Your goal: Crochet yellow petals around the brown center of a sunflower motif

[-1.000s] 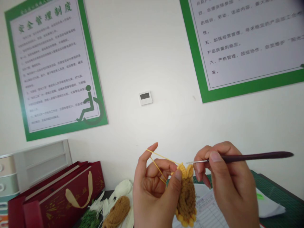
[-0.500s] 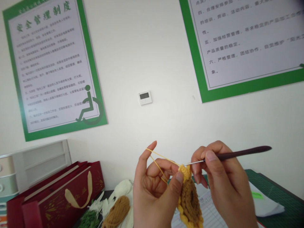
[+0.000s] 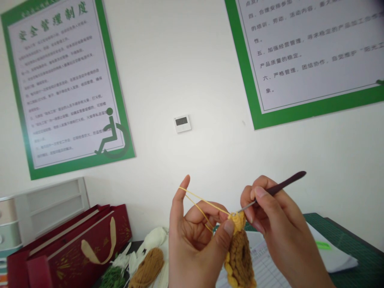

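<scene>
My left hand (image 3: 199, 236) pinches the yellow top edge of a crocheted piece (image 3: 241, 252), brown in the middle with a yellow border. Yellow yarn (image 3: 204, 199) loops over its raised index finger and runs down to the piece. My right hand (image 3: 279, 218) grips a crochet hook (image 3: 280, 186) with a dark handle, which slants up to the right. The metal tip meets the yellow stitches; whether it passes through them is too small to tell.
Dark red gift bags (image 3: 81, 248) stand at the lower left beside a brown yarn skein (image 3: 147, 267) and green yarn (image 3: 112, 277). Papers (image 3: 333, 250) lie on a green cutting mat (image 3: 354, 244) at the right. Posters hang on the wall behind.
The hook has tilted more steeply, its handle end moving left and up. My right hand has turned slightly. The crocheted piece's top has shifted a little right, and my left index fingertip has moved left.
</scene>
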`<action>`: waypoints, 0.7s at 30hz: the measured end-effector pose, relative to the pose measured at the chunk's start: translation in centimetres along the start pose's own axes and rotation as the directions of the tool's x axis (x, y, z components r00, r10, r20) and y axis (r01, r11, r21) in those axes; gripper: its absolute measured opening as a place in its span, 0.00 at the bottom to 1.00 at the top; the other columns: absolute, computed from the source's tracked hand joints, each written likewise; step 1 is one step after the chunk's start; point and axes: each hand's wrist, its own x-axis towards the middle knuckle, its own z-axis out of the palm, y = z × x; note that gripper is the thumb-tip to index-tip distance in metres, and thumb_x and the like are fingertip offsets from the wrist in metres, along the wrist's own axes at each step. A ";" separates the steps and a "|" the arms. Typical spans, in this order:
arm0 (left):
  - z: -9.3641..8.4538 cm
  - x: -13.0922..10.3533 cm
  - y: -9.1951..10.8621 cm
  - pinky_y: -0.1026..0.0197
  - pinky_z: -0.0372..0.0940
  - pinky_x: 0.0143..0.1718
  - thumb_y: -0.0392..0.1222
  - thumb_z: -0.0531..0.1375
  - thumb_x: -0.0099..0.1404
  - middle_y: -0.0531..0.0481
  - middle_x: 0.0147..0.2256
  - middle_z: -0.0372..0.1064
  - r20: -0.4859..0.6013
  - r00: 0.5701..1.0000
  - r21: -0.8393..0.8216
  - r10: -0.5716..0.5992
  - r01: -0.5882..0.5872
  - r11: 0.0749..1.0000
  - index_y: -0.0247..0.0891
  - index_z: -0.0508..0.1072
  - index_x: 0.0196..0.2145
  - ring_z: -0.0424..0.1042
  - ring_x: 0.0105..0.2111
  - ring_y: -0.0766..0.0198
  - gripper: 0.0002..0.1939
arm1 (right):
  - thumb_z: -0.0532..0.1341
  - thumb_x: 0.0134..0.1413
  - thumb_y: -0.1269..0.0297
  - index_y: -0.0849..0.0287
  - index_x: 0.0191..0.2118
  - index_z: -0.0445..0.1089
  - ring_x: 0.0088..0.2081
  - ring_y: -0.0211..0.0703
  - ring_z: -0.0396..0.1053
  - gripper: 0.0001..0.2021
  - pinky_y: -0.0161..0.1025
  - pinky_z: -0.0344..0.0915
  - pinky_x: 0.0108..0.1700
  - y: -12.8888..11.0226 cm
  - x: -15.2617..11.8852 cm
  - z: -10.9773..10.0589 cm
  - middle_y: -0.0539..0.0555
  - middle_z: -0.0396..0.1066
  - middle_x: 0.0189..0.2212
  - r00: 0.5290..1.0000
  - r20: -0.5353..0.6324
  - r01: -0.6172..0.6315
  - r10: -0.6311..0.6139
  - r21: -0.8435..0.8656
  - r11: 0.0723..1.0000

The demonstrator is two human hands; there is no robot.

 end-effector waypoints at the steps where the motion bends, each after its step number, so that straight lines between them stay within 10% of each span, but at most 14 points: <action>1: 0.0 0.0 0.0 0.64 0.70 0.33 0.30 0.74 0.54 0.54 0.28 0.76 -0.003 1.000 -0.001 0.005 -0.005 1.000 0.48 0.48 0.72 0.74 0.29 0.64 0.57 | 0.58 0.69 0.52 0.54 0.29 0.62 0.20 0.31 0.55 0.17 0.32 0.51 0.22 0.0 0.0 0.0 0.44 0.64 0.21 1.000 -0.004 -0.012 0.012 0.016 1.000; 13: 0.2 -0.1 -0.1 0.62 0.73 0.39 0.28 0.72 0.56 0.54 0.29 0.79 -0.008 0.999 -0.034 0.052 -0.052 0.998 0.61 0.42 0.72 0.78 0.31 0.63 0.60 | 0.63 0.65 0.52 0.52 0.37 0.69 0.30 0.36 0.69 0.10 0.35 0.64 0.32 1.0 -0.3 0.8 0.50 0.74 0.37 0.985 0.174 -0.043 0.003 0.229 0.972; 21: 0.8 -0.3 0.0 0.66 0.72 0.35 0.28 0.73 0.56 0.56 0.26 0.78 -0.053 0.996 -0.037 0.078 -0.080 0.996 0.60 0.48 0.71 0.76 0.28 0.66 0.57 | 0.65 0.62 0.51 0.49 0.38 0.69 0.28 0.37 0.71 0.09 0.34 0.67 0.31 1.6 -0.8 1.5 0.48 0.76 0.30 1.000 -0.014 0.028 -0.025 0.314 0.949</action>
